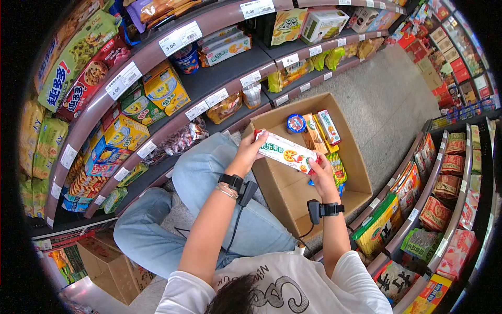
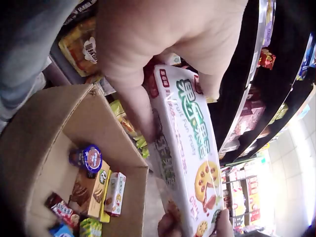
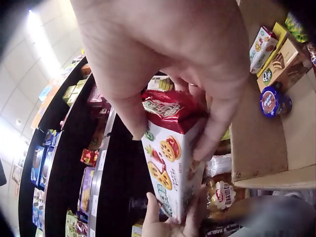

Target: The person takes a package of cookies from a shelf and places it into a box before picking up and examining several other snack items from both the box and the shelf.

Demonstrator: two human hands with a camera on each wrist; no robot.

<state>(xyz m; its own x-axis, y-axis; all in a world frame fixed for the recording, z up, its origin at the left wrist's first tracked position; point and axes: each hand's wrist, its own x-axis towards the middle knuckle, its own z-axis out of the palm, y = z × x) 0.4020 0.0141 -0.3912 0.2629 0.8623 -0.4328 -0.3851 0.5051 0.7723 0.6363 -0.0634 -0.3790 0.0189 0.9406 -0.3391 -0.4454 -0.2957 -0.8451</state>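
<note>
A long white snack pack (image 1: 286,151) with fruit pictures and red ends is held over a cardboard box (image 1: 282,201). The left hand (image 1: 248,153) grips one end, the right hand (image 1: 323,175) the other. In the left wrist view the left hand (image 2: 168,44) has its fingers around the red end of the pack (image 2: 190,143). From the right wrist, the right hand (image 3: 168,59) pinches the other red end of the pack (image 3: 170,163). Inside the box lie a blue cup (image 1: 296,123), a tan box (image 1: 314,137), a similar white pack (image 1: 329,127) and green bags (image 1: 337,167).
Shelves (image 1: 209,99) of packaged snacks curve along the left and top, with more shelves (image 1: 408,209) at the right. Crossed legs in jeans (image 1: 204,178) are beside the box. A second cardboard box (image 1: 117,269) stands at the lower left. Grey floor (image 1: 392,99) shows beyond the box.
</note>
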